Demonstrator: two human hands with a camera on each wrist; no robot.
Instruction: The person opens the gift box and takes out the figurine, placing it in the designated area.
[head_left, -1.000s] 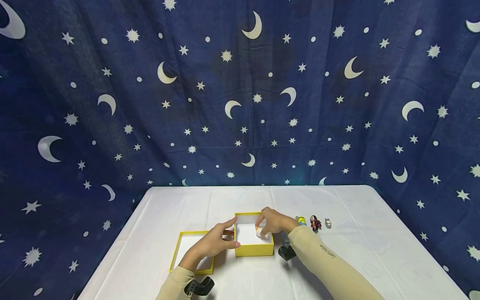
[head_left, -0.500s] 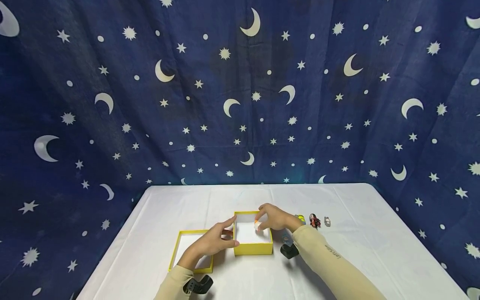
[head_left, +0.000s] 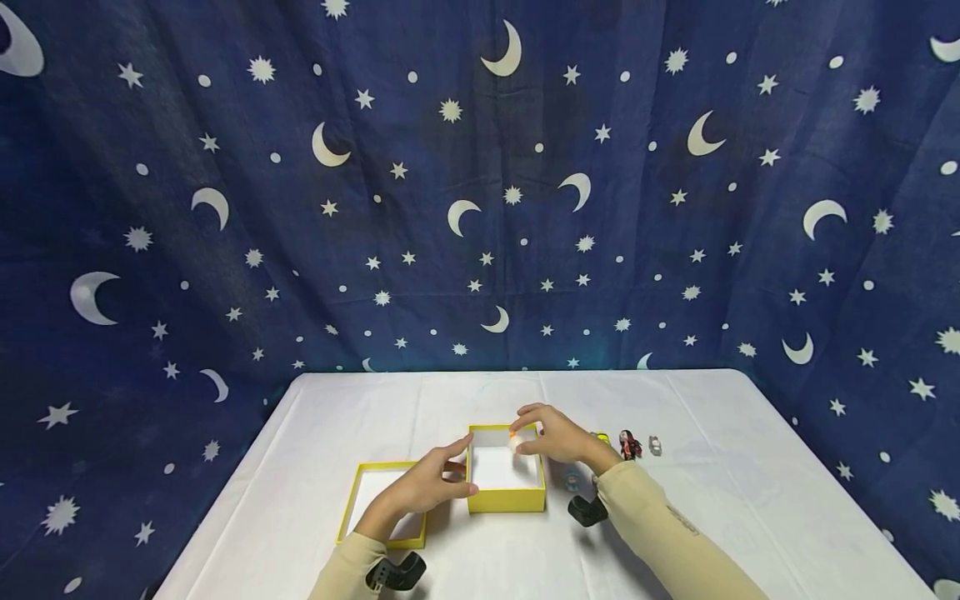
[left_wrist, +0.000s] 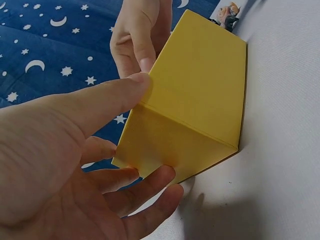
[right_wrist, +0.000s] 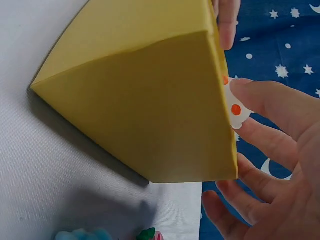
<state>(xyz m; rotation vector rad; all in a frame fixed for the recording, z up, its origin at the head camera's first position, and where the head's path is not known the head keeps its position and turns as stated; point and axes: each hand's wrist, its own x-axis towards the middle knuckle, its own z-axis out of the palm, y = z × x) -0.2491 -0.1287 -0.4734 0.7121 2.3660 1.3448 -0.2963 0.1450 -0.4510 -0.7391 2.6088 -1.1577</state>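
Observation:
A yellow box (head_left: 506,501) with a white inside stands open-topped on the table. My left hand (head_left: 426,483) holds its left side; in the left wrist view the thumb lies at a top corner of the box (left_wrist: 200,75) and fingertips touch a side wall. Between thumb and index finger, my right hand (head_left: 553,437) pinches a small white toy with orange spots (right_wrist: 236,109) at the box's right rim. Part of that toy is hidden behind the wall in the right wrist view, so its kind cannot be told.
A yellow-edged lid (head_left: 352,504) lies left of the box, partly under the left arm. To the right are a dark-haired, red-clad figurine (head_left: 628,446), a small grey toy (head_left: 656,446), a yellow toy (head_left: 603,437) and a bluish toy (head_left: 572,480).
My right hand has risen from inside the box with the white toy, up to the right rim. The left hand keeps its place on the box.

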